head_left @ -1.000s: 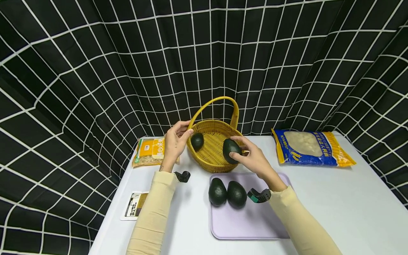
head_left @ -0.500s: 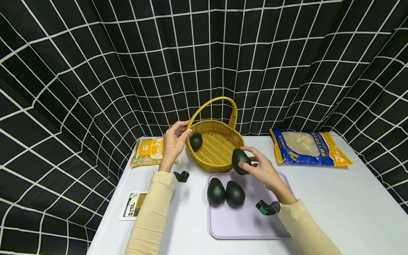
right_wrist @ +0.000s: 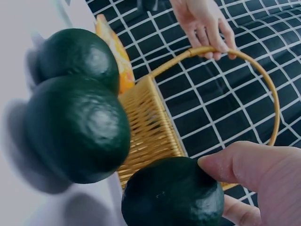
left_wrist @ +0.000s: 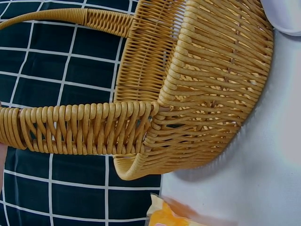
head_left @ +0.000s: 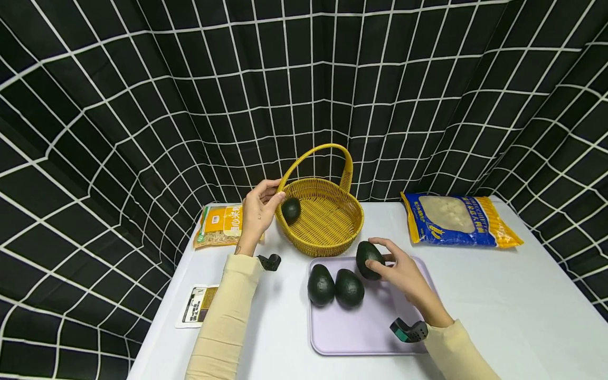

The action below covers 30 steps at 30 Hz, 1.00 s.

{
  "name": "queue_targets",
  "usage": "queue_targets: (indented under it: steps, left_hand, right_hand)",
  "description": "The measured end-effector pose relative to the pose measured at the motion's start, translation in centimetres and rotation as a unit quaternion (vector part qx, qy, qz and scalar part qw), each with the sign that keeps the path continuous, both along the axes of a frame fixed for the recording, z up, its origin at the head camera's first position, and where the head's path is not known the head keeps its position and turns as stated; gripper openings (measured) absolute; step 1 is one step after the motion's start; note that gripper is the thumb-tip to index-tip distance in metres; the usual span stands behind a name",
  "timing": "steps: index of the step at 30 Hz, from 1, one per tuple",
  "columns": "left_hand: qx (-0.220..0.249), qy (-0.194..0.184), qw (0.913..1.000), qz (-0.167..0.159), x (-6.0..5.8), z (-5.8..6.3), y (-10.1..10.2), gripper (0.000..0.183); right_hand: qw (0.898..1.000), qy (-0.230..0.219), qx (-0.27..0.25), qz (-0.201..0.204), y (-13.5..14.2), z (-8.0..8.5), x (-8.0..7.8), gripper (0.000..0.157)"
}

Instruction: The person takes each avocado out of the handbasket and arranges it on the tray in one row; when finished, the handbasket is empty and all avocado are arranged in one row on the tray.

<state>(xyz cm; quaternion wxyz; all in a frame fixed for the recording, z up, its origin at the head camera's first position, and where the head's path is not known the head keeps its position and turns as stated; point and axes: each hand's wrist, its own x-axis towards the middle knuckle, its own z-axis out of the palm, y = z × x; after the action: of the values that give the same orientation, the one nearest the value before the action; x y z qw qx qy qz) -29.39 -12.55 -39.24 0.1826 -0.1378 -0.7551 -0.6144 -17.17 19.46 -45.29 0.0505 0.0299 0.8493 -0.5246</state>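
Observation:
My left hand (head_left: 260, 208) pinches the left side of the handle of a yellow wicker basket (head_left: 328, 240). Inside the basket, against its left wall, lies one dark green avocado (head_left: 291, 210). In my right hand (head_left: 401, 269) another avocado (head_left: 369, 259) is held between thumb and fingers, over the back edge of a lilac tray (head_left: 370, 338). Two more avocados, a left one (head_left: 321, 285) and a right one (head_left: 349, 288), sit side by side on the tray's left part. The right wrist view shows the held avocado (right_wrist: 171, 195) close up, with the thumb at its top.
An orange food packet (head_left: 220, 226) lies left of the basket, partly behind my left hand. A smaller white-and-brown packet (head_left: 197, 305) is by the left sleeve. At the right back lies a blue and yellow bag (head_left: 456, 220). A black gridded curtain (head_left: 323, 79) surrounds the table.
My right hand has carried the held avocado from over the basket's right side back toward me and right, to the tray's back edge. The left hand keeps its hold on the handle.

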Motion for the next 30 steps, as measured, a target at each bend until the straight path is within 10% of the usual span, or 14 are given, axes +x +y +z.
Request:
queue_targets:
  steps: [20, 30]
  left_hand:
    - [-0.014, -0.011, 0.9998, 0.003, 2.1, 2.5, 0.6, 0.029]
    - [-0.002, 0.004, 1.0, -0.003, 0.0, 0.1, 0.0, 0.029]
  right_hand:
    - [0.998, -0.045, 0.018, -0.026, 0.5, -2.1, 3.9, 0.061]
    - [0.998, -0.048, 0.029, -0.034, 0.5, -2.5, 4.8, 0.06]
